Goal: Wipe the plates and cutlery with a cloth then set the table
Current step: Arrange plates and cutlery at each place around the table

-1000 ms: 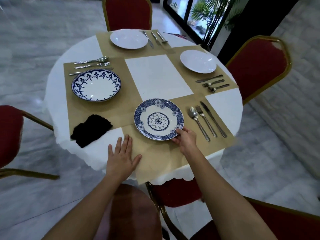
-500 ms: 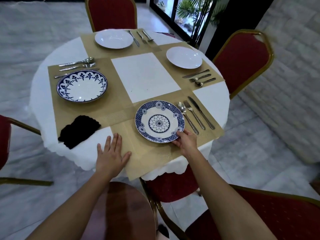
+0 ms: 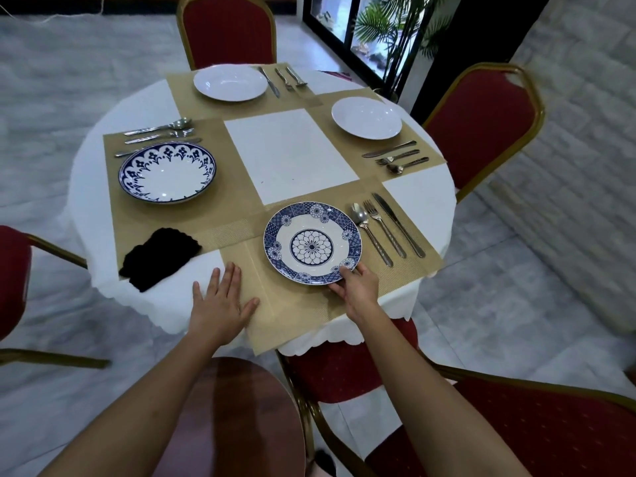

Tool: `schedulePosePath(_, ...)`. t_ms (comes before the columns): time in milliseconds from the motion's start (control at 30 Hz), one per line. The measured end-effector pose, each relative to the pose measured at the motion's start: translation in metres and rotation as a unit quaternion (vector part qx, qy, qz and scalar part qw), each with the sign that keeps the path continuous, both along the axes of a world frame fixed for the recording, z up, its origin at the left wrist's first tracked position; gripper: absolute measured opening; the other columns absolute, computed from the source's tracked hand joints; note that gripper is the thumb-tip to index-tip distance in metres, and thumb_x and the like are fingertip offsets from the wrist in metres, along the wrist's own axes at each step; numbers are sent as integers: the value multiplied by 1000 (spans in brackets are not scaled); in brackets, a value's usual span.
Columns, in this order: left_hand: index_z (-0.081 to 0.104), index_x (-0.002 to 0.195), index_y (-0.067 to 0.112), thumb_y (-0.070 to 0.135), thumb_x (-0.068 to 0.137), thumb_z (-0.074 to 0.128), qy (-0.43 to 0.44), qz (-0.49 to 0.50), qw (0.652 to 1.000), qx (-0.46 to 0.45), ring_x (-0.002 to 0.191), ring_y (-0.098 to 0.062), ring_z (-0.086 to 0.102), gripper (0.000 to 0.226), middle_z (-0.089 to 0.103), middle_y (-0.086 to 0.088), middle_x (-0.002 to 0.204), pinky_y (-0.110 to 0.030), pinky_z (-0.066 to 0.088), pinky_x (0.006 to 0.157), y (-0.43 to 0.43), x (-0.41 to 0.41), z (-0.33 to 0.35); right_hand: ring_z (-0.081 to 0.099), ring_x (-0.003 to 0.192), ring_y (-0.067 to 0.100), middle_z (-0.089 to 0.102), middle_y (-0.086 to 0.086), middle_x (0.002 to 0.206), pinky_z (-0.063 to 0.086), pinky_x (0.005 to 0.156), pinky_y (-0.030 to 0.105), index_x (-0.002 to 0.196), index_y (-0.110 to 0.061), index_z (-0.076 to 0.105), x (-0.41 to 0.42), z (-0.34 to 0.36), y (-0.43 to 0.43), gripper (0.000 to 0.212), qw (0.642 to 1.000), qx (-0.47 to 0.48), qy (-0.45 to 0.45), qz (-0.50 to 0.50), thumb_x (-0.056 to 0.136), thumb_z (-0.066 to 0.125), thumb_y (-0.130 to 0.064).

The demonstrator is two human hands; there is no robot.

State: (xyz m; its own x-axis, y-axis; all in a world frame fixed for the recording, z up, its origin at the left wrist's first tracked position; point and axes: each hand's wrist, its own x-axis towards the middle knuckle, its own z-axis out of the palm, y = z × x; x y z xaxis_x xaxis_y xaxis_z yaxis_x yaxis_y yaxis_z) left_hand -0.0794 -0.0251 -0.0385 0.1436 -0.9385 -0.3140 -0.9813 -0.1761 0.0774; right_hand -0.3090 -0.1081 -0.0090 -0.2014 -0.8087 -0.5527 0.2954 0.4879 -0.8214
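Round table (image 3: 289, 156), white cover, four tan placemats around a bare centre. Near edge: blue floral plate (image 3: 312, 243) lies flat on the near placemat (image 3: 299, 315). Right hand (image 3: 358, 287) grips the plate's near-right rim, fingers curled at the rim, thumb tip on the blue border. Left hand (image 3: 220, 304) lies palm down at the near edge, left of the plate and apart from it, fingers straight and slightly spread, thumb out on the placemat, the other fingers across the mat's left edge and the white cover. Right of the plate, on the same mat: spoon (image 3: 370, 235), fork (image 3: 383, 232), knife (image 3: 397, 223), side by side, handles toward the near edge, spoon just beside the plate. Black cloth (image 3: 160, 258) lies crumpled at the near-left edge, half on the left placemat. Left edge: blue-rimmed deep plate (image 3: 167, 172) with cutlery (image 3: 158, 132) beyond it. Far edge: white plate (image 3: 230, 82), cutlery (image 3: 284, 79) to its right. Right edge: second white plate (image 3: 366, 118), cutlery (image 3: 395, 156) on its near side. Red chairs (image 3: 478, 129) with gold frames surround the table
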Motion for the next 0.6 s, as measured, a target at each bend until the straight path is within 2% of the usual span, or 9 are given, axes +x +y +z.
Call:
schedulePosePath(100, -15, 149, 17, 62, 94, 14, 4, 2, 1000, 2, 146, -21, -13, 77, -19, 2, 157, -53, -1, 116, 0, 0, 0, 64, 104, 28, 65, 4, 108, 58, 56, 25, 112, -12, 59, 0, -2, 4, 25, 1000, -4, 0, 5, 92, 56, 4)
schedulePosePath(200, -16, 149, 17, 62, 94, 14, 7, 4, 1000, 2, 146, -21, -14, 77, -20, 2, 157, -53, -1, 116, 0, 0, 0, 66, 99, 27, 65, 0, 98, 60, 61, 28, 113, -13, 59, 0, -3, 3, 27, 1000, -7, 11, 6, 92, 57, 3)
schedulePosePath(267, -16, 149, 17, 62, 94, 14, 8, 4, 1000, 9, 146, -21, -14, 77, -20, 1, 157, -53, -2, 116, -1, 0, 2, 66, 96, 27, 65, 1, 99, 60, 63, 30, 111, -14, 60, 1, -8, 0, 26, 998, -6, 56, 9, 90, 60, 2)
schedulePosePath(333, -15, 150, 17, 62, 94, 15, 9, 0, 1000, 14, 146, -21, -13, 77, -20, 1, 157, -53, -2, 116, -3, 1, 3, 66, 94, 27, 66, 3, 102, 60, 70, 37, 109, -16, 61, 2, -14, -2, 26, 986, -28, 161, 31, 87, 65, -2)
schedulePosePath(400, -14, 150, 16, 62, 95, 15, 14, -5, 1000, 21, 146, -22, -13, 77, -19, 0, 158, -52, -2, 116, -3, 4, 6, 67, 94, 30, 68, 7, 108, 58, 81, 46, 109, -15, 62, 4, -13, -1, 28, 955, -53, 283, 65, 84, 68, -7)
schedulePosePath(467, -15, 150, 16, 61, 95, 15, 16, -18, 999, 22, 146, -23, -13, 77, -19, -1, 158, -51, -2, 116, -2, 6, 6, 65, 99, 32, 66, 10, 116, 54, 89, 44, 119, -9, 58, 7, -8, 2, 32, 919, -71, 374, 98, 88, 64, -10)
schedulePosePath(533, -14, 150, 15, 61, 95, 15, 14, -33, 999, 19, 146, -23, -13, 77, -19, -3, 158, -50, -2, 116, 0, 10, 7, 60, 107, 35, 62, 16, 120, 49, 89, 39, 126, -2, 49, 11, 0, 9, 33, 875, -68, 458, 139, 95, 54, -10)
schedulePosePath(600, -13, 150, 13, 59, 96, 15, 10, -57, 998, 19, 147, -24, -11, 76, -17, -4, 158, -49, -2, 116, 0, 14, 8, 55, 114, 37, 57, 20, 125, 46, 91, 40, 130, 4, 44, 16, 0, 16, 35, 842, -59, 512, 161, 98, 45, -10)
